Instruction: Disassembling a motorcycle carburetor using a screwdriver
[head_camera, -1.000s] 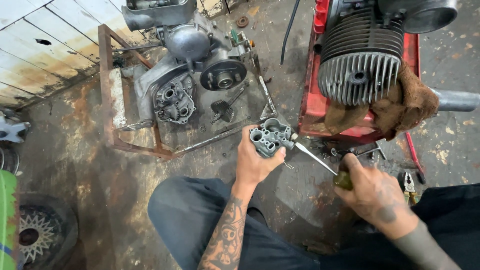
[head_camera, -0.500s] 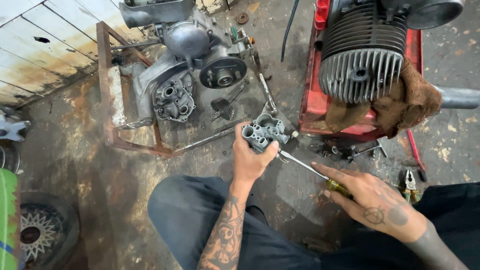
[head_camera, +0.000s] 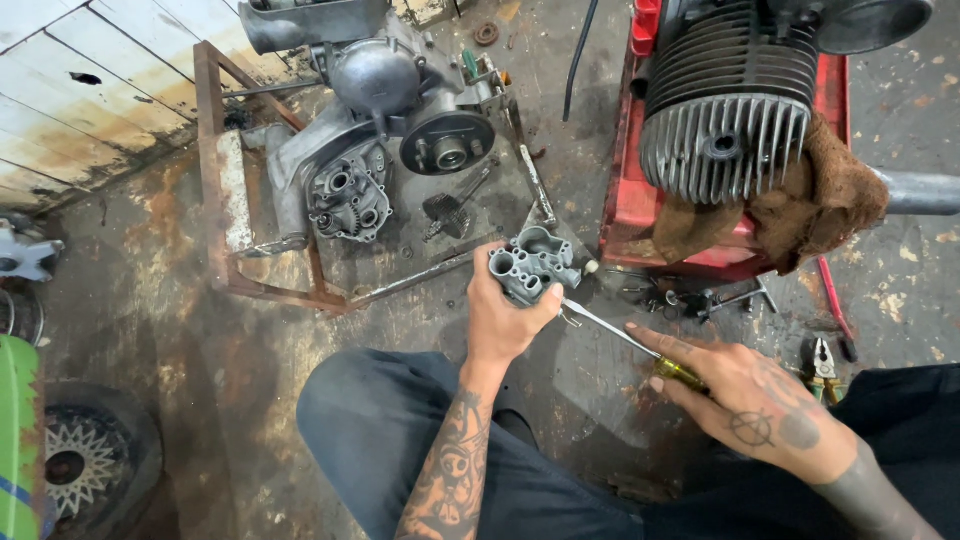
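Centrally, left hand (head_camera: 503, 318) grips carburetor body (head_camera: 532, 264); right hand (head_camera: 752, 402) closed on screwdriver (head_camera: 628, 341), tip at body's side. Step: working a screw; next needs steady tip alignment.

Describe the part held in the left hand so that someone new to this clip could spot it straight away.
Start at the big grey engine case in the rusty frame on the floor. Just below the frame's right corner, the left hand grips a small grey cast-metal carburettor body. Unlike the parts around it, it is held off the floor, shows round bores on top, and the screwdriver in the right hand points at it.
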